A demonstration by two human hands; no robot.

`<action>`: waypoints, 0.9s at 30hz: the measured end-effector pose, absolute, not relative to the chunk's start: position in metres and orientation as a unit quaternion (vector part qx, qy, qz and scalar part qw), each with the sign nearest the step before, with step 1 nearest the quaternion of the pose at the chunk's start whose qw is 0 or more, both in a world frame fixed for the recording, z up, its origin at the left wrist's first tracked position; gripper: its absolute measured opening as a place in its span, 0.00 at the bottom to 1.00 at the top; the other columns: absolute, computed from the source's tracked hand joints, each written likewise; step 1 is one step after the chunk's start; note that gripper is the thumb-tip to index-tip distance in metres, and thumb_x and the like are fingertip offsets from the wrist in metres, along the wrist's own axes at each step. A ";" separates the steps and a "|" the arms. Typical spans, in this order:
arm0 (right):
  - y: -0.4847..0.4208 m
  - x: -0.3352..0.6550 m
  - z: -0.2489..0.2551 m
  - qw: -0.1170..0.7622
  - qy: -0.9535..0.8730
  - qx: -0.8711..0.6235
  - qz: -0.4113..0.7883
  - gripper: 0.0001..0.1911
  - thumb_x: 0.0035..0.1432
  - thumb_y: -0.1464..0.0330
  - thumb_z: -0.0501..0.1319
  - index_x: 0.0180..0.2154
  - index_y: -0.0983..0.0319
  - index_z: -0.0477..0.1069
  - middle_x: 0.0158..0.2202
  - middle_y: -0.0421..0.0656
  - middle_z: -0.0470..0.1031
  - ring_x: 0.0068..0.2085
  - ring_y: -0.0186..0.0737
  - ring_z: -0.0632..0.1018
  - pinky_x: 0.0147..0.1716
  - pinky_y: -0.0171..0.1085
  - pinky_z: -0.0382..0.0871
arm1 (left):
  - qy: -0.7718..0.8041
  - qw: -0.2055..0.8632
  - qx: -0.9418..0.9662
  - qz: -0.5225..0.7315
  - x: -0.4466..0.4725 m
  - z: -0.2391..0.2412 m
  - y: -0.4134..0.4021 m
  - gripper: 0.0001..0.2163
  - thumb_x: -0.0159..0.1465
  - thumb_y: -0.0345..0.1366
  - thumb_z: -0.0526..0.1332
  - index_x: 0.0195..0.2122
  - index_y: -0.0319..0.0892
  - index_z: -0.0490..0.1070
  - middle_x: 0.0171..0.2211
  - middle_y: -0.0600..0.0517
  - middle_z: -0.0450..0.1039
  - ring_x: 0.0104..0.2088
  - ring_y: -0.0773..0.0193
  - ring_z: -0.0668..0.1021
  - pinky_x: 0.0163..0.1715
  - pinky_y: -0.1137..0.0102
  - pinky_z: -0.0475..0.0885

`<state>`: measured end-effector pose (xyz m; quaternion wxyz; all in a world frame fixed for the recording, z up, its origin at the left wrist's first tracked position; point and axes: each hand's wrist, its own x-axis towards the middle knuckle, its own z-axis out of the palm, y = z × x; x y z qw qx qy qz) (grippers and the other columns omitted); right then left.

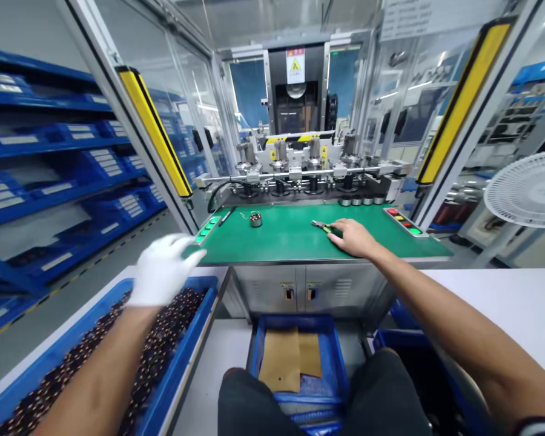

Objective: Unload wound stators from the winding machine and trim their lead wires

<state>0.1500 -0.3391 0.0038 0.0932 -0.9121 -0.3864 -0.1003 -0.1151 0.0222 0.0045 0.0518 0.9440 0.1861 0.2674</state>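
My left hand, in a white glove and smeared by motion, is in the air over the far end of a blue bin. Its thumb and fingers are apart, with nothing seen between them. The bin holds many small dark parts with copper-coloured bits. Just beyond the fingertips is a panel of lit green buttons. My bare right hand rests on the green mat, fingers closed around the green handles of small pliers, jaws pointing left. A round metal part with copper windings stands on the mat.
Behind the mat stands a machine with several spindles, framed by yellow light-curtain bars. Several round metal parts line its base. A black pen-like tool lies left; a red-button panel sits right. Below is a blue crate with cardboard.
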 end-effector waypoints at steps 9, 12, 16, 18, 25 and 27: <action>-0.329 0.143 0.005 0.117 -0.405 -0.903 -0.086 0.21 0.67 0.62 0.58 0.55 0.66 0.75 0.57 0.52 0.75 0.58 0.48 0.74 0.59 0.40 0.65 | 0.050 0.101 0.954 0.276 0.043 0.034 -0.024 0.14 0.62 0.45 0.63 0.35 0.37 0.75 0.64 0.45 0.67 0.71 0.37 0.56 0.66 0.39 0.54; -0.329 0.144 0.006 0.127 -0.402 -0.903 -0.085 0.21 0.66 0.61 0.59 0.54 0.66 0.76 0.57 0.52 0.75 0.58 0.49 0.75 0.59 0.41 0.65 | 0.058 0.128 0.955 0.262 0.053 0.029 -0.015 0.12 0.57 0.41 0.71 0.31 0.38 0.74 0.57 0.42 0.74 0.65 0.44 0.67 0.62 0.39 0.63; -0.329 0.144 0.004 0.146 -0.406 -0.898 -0.090 0.20 0.65 0.61 0.60 0.53 0.66 0.77 0.55 0.53 0.76 0.56 0.49 0.75 0.58 0.42 0.66 | 0.066 0.173 0.949 0.255 0.044 0.025 -0.020 0.12 0.62 0.42 0.67 0.29 0.38 0.72 0.43 0.47 0.78 0.50 0.55 0.78 0.54 0.52 0.72; -0.329 0.145 0.005 0.160 -0.409 -0.893 -0.096 0.20 0.64 0.62 0.61 0.52 0.67 0.77 0.54 0.55 0.77 0.56 0.51 0.76 0.57 0.43 0.67 | 0.066 0.205 0.942 0.258 0.030 0.022 -0.037 0.13 0.59 0.43 0.67 0.27 0.40 0.69 0.36 0.48 0.79 0.41 0.57 0.80 0.48 0.57 0.75; -0.335 0.124 0.011 0.247 -0.416 -0.863 -0.145 0.20 0.62 0.65 0.64 0.52 0.68 0.75 0.58 0.57 0.74 0.60 0.53 0.73 0.62 0.49 0.64 | 0.054 0.371 0.869 0.323 -0.066 -0.013 -0.144 0.14 0.61 0.49 0.64 0.36 0.44 0.68 0.55 0.43 0.76 0.53 0.56 0.79 0.55 0.60 0.75; -0.342 0.091 0.001 0.307 -0.415 -0.841 -0.165 0.21 0.65 0.63 0.60 0.56 0.67 0.72 0.60 0.56 0.72 0.62 0.49 0.72 0.64 0.48 0.63 | 0.061 0.449 0.832 0.320 -0.094 -0.021 -0.168 0.15 0.60 0.46 0.67 0.43 0.44 0.71 0.60 0.42 0.72 0.57 0.54 0.77 0.59 0.58 0.73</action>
